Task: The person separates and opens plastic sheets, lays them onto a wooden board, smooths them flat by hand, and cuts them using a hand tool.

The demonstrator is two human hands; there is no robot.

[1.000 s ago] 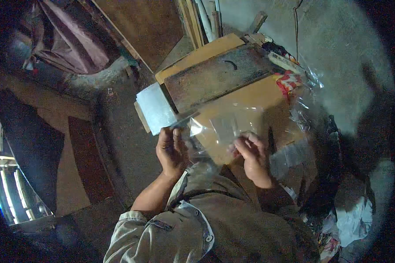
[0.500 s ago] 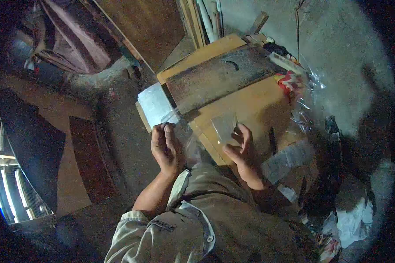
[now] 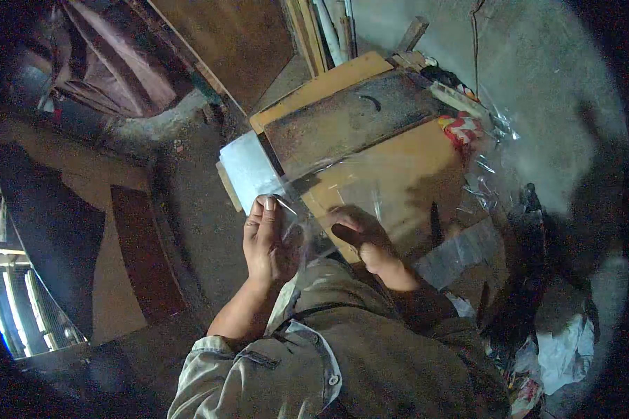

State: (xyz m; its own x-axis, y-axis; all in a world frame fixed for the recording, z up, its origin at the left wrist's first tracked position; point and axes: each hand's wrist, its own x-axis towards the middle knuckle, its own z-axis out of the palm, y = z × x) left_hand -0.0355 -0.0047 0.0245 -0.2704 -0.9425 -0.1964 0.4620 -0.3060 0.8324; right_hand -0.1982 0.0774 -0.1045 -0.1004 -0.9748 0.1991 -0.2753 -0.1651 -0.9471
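Note:
My left hand (image 3: 263,241) pinches the edge of a clear plastic bag (image 3: 307,241) between thumb and fingertips. The film is thin and see-through, so its full outline is hard to follow; it stretches rightward past my other hand. Beside it, my right hand (image 3: 367,241) has its fingers curved and apart from the thumb, somewhat blurred. Whether that hand is inside the bag, behind it or only touching it, I cannot tell. Just beyond my left hand lies a stack of white sheets (image 3: 250,167). A small clear rectangular piece (image 3: 362,197) shows on the tan board (image 3: 405,164) below the hands.
A dark, worn board (image 3: 349,119) lies across the far part of the tan surface. At the right edge are a red-and-white packet (image 3: 461,130) and crumpled clear plastic (image 3: 479,185). Poles and planks (image 3: 321,35) lean at the back wall; white bags (image 3: 566,353) sit lower right.
My right hand has moved left, closer to my left hand, and turned. The clear plastic is now spread wider between and beyond the hands. The left hand keeps its pinch.

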